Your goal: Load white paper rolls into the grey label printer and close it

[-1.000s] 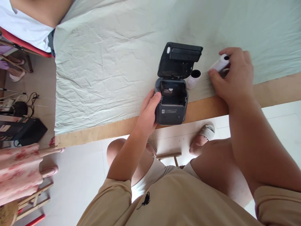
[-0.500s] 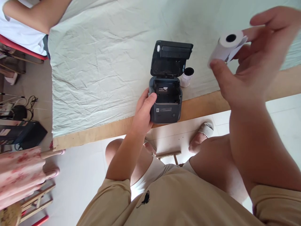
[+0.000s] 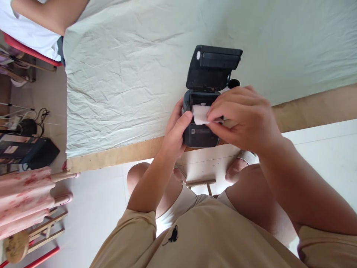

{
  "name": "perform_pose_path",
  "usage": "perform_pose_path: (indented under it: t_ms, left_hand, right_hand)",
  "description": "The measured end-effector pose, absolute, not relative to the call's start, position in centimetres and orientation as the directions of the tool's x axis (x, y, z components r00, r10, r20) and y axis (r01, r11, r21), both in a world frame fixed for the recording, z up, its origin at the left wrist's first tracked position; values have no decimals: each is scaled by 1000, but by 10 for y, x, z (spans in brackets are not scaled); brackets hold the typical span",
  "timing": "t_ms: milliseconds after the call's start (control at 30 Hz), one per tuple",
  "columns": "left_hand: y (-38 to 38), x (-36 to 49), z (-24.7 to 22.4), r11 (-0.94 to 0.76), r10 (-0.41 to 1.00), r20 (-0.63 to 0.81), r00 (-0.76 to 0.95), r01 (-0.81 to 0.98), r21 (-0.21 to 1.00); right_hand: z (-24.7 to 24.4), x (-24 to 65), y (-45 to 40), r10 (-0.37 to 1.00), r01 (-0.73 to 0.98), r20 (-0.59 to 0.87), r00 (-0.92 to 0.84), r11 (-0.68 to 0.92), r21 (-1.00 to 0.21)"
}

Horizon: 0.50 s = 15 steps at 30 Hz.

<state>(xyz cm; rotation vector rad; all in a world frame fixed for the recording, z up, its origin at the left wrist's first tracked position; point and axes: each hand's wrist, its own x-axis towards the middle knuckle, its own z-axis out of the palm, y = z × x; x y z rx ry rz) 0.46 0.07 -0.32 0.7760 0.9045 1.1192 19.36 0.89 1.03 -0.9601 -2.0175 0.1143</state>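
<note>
A dark portable label printer point(image 3: 201, 138) rests at the table's near edge with its lid point(image 3: 213, 69) flipped up. My left hand point(image 3: 178, 128) grips its left side, thumb on the rim of the paper bay. Over that bay, my right hand point(image 3: 242, 117) is closed on a white paper roll point(image 3: 200, 114). The roll lies sideways at the bay, partly hidden by my fingers; how deep it sits I cannot tell. Behind my right hand stands a second white roll with a black core point(image 3: 233, 83), mostly covered.
A pale green cloth point(image 3: 125, 82) covers the table, leaving a bare wooden edge point(image 3: 117, 159). At the upper left is another person's arm point(image 3: 50, 15). Below left are a dark box point(image 3: 36, 150), a person in a pink floral garment point(image 3: 26, 201) and a wooden stool point(image 3: 46, 229).
My right hand has brought the paper roll from the right down to the printer's open bay. My left hand keeps its hold; the printer appears slightly further right in view.
</note>
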Motion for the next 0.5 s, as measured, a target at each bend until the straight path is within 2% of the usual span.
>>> perform_pose_path:
  t_ms: [100, 233, 300, 367, 500]
  left_hand:
    - [0, 3, -5, 225, 971, -184, 151, -334, 915]
    - [6, -1, -16, 211, 965, -156, 209, -275, 938]
    - [10, -4, -22, 214, 955, -146, 259, -258, 942]
    - [13, -5, -26, 217, 953, -148, 263, -258, 941]
    - [13, -7, -31, 200, 958, -130, 257, -269, 942]
  right_hand:
    - [11, 191, 6, 657, 501, 690, -304, 726, -470]
    - [9, 198, 15, 635, 557, 772, -16, 647, -521]
    - [6, 202, 21, 640, 576, 768, -2, 629, -522]
    - [3, 205, 23, 647, 526, 763, 8, 646, -553]
    - [-2, 200, 9, 649, 465, 749, 133, 627, -625]
